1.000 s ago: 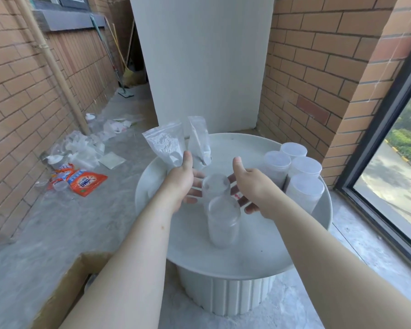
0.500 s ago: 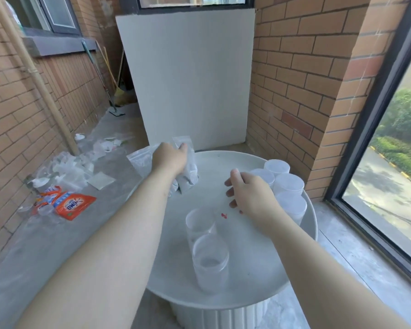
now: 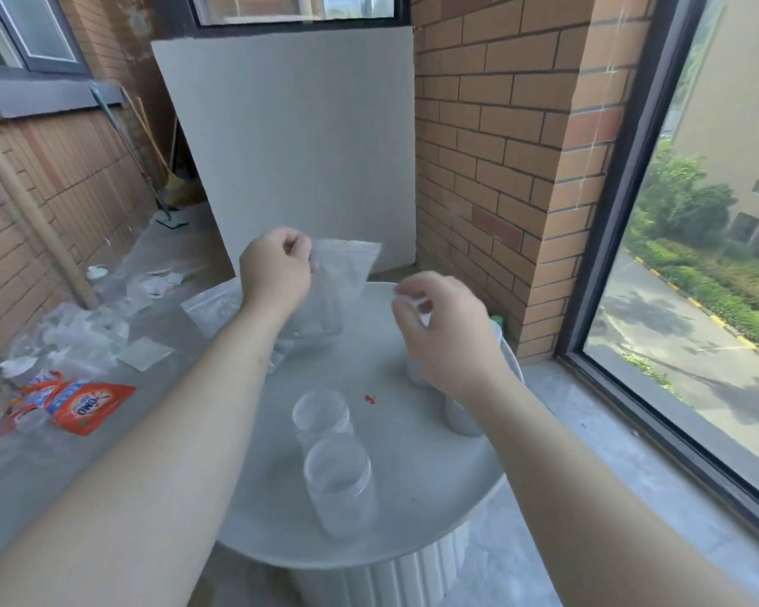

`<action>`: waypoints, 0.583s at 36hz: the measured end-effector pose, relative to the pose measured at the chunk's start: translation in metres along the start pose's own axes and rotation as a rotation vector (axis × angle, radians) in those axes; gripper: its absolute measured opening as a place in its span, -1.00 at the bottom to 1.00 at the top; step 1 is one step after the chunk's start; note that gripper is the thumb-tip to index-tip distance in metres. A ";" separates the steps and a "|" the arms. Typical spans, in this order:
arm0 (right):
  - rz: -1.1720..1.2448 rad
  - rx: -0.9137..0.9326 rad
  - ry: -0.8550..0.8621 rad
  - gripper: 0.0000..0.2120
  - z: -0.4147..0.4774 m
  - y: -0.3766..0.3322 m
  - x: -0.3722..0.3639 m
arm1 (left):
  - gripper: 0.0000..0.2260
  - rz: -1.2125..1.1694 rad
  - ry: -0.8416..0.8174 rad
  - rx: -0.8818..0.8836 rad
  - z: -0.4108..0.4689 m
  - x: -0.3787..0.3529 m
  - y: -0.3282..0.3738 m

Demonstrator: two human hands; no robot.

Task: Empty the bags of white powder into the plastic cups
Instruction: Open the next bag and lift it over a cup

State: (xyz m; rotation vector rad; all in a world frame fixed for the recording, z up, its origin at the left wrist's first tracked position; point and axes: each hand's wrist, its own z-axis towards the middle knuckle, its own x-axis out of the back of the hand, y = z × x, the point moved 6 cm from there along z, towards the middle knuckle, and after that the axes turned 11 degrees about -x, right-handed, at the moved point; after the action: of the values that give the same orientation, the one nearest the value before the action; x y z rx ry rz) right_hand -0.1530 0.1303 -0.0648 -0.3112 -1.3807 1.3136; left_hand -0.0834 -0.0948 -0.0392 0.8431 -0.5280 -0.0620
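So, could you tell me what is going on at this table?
A person is working at a round table. The left hand grips a clear bag in the air above the table's far side, not yet over any cup. The right hand hovers with curled fingers above the white cups at the right edge; whether it holds anything is unclear. Two clear cups stand open near the front, and a second bag lies at the left edge.
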 end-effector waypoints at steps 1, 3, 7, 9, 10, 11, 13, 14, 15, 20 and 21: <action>-0.012 0.050 0.062 -0.82 -0.002 -0.004 0.007 | -0.79 -0.028 -0.012 -0.027 -0.001 0.005 0.012; -0.060 0.161 0.202 -0.73 -0.007 -0.014 0.021 | -0.80 -0.115 -0.066 -0.051 -0.004 0.009 0.033; -0.225 0.166 0.214 -0.60 -0.013 -0.024 0.036 | -0.79 -0.307 -0.216 -0.042 -0.020 0.003 0.062; -0.256 0.127 0.155 -0.73 -0.016 -0.024 0.040 | -0.78 -0.320 -0.276 -0.041 -0.033 -0.002 0.069; -0.222 0.112 0.127 -0.76 -0.018 -0.023 0.041 | -0.77 -0.323 -0.301 -0.034 -0.040 -0.004 0.071; -0.189 0.084 0.107 -0.70 -0.019 -0.022 0.042 | -0.77 -0.326 -0.321 -0.024 -0.046 -0.008 0.073; -0.166 0.048 0.089 -0.61 -0.024 -0.020 0.043 | -0.78 -0.325 -0.345 0.013 -0.058 -0.013 0.073; -0.162 0.032 0.078 -0.61 -0.026 -0.019 0.043 | -0.80 -0.327 -0.350 0.042 -0.064 -0.014 0.073; -0.162 0.003 0.058 -0.62 -0.028 -0.017 0.041 | -0.84 -0.334 -0.345 0.076 -0.068 -0.015 0.071; -0.241 -0.205 -0.140 -0.71 -0.043 0.015 0.015 | -0.78 -0.327 -0.298 0.335 -0.102 -0.009 0.054; -0.233 -0.232 -0.161 -0.72 -0.046 0.018 0.014 | -0.78 -0.351 -0.283 0.376 -0.109 -0.007 0.052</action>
State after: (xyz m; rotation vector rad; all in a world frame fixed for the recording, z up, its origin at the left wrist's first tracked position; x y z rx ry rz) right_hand -0.1281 0.1706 -0.0849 -0.1956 -1.6568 1.0050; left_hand -0.0461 0.0173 -0.0635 1.3006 -0.6625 -0.4192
